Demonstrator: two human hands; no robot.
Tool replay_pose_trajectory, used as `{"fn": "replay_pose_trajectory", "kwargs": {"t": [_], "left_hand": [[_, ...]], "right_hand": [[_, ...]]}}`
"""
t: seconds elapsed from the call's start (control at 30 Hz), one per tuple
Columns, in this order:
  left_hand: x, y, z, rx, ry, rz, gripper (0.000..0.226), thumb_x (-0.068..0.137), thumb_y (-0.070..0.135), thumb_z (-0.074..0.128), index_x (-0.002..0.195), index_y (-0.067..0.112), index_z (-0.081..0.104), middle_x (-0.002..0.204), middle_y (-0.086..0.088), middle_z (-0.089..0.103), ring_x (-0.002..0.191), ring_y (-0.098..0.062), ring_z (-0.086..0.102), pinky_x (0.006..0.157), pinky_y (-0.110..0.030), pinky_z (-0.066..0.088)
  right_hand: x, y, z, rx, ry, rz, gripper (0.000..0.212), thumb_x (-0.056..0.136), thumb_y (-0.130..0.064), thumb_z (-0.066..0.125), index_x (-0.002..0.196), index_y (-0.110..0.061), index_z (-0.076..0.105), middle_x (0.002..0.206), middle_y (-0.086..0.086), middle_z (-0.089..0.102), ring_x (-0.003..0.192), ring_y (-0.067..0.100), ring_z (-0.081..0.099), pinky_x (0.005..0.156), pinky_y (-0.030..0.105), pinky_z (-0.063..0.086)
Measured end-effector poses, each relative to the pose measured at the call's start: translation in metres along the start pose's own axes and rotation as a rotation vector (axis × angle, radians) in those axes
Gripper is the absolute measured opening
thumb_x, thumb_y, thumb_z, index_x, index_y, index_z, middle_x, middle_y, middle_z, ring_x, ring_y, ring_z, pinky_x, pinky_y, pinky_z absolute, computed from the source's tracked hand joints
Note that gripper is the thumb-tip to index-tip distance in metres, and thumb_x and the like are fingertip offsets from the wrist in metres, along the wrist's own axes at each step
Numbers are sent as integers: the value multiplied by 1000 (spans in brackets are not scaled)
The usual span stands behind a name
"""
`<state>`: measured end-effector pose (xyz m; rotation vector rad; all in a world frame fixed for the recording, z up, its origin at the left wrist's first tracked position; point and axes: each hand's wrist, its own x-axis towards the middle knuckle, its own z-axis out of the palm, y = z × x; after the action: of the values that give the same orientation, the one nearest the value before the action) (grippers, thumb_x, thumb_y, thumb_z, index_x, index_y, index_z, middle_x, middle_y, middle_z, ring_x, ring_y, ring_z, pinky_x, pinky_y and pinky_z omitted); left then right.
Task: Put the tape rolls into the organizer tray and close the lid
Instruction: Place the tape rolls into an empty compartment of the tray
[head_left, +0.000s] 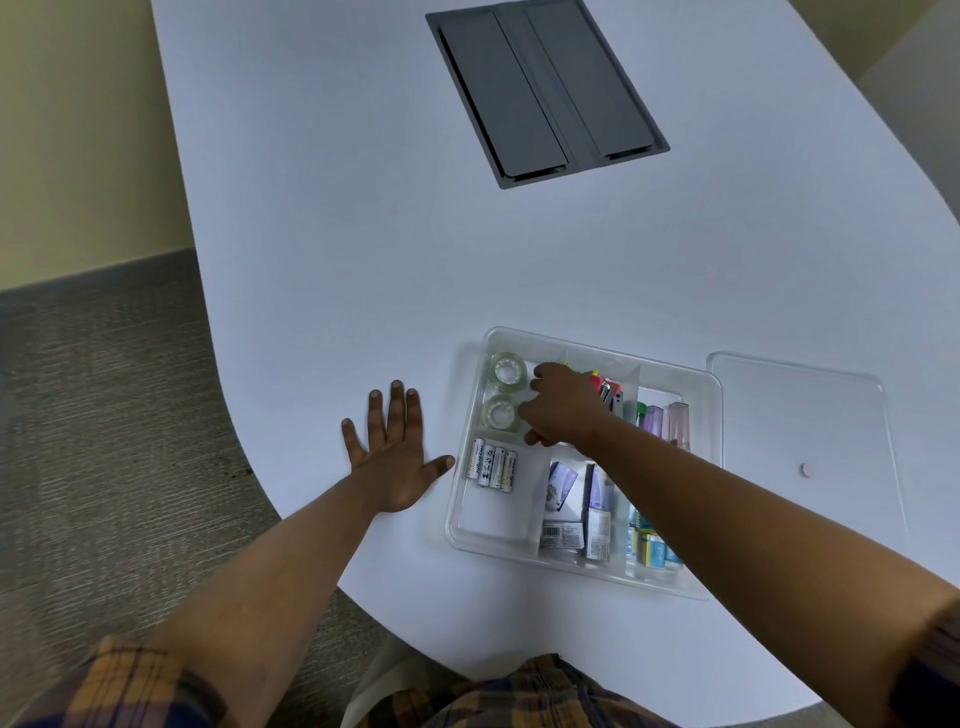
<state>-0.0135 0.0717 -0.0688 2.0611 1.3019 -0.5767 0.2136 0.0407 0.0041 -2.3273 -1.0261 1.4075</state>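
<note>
While the left hand (393, 457) lies flat on the white worktop (332, 249) with its fingers spread, its thumb tip nearly touching the left wall of the clear organizer tray (675, 370), the right hand (562, 408) reaches over the tray's middle with the fingers curled downward; whether they pinch anything cannot be told. Two clear tape rolls sit in the tray's far-left compartment, the far roll (508, 370) just behind the near roll (501, 412), and the right hand's fingertips are just beside the near one. Four batteries (491, 464) lie side by side in the compartment nearer the person than the rolls. Small boxes (574, 506) fill the tray's near-middle section, and coloured markers (665, 423) show to the right of the forearm. Lying flat on the worktop just right of the tray is the clear lid (810, 415), off the tray.
</note>
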Motion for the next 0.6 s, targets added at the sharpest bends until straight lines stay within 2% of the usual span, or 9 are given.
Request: {"fn": "replay_pose_trajectory", "kwargs": {"t": [0.07,0.17,0.23,0.3,0.4,0.5,0.6], "left_hand": [[0,-1,0,-2,3,2,95,83,74,24,119,31,-51,128,11,-60,115,-17,-58,102,-60,-23],[1,-1,2,0,11,7,94,83,75,24,119,30,-51,127,10,-60,115,-17,-58,102,-60,-23],[1,-2,3,1,17,10,94,83,75,24,119,30,-51,127,10,-60,115,-17,-57,103,-60,-23],[2,-2,4,5,28,14,95,83,75,24,120,29,-50,127,10,-60,115,-17,-57,103,-61,-22],[4,-3,5,8,37,20,94,83,74,24,122,28,-48,127,10,-60,116,-18,-56,103,-61,-22],[4,-3,5,12,50,24,94,83,74,25,122,29,-48,129,10,-59,117,-17,-56,104,-61,-22],[-2,-1,4,-1,96,31,94,84,73,26,127,27,-44,137,7,-53,124,-18,-51,106,-60,-20]], "right_hand": [[-2,-5,2,168,-38,24,33,84,5,50,116,-1,44,120,28,60,54,23,72,59,38,57],[-3,-12,2,301,-69,74,30,86,9,47,114,-3,43,108,17,56,45,12,67,46,26,52],[-4,-13,1,343,-77,96,36,87,10,46,119,-6,42,121,17,52,46,11,67,42,22,50],[-7,-10,0,333,-75,94,53,88,10,47,138,-4,34,146,13,41,52,15,66,45,23,50],[-9,-7,-1,311,-53,71,67,88,3,55,146,-4,25,156,12,29,52,15,66,47,25,51],[-17,-2,-3,270,53,-5,59,86,-9,63,140,-10,40,144,9,47,53,17,68,46,25,50],[-36,7,-12,224,220,-124,33,84,-13,65,116,-11,63,111,3,69,59,17,71,56,27,54]]}}
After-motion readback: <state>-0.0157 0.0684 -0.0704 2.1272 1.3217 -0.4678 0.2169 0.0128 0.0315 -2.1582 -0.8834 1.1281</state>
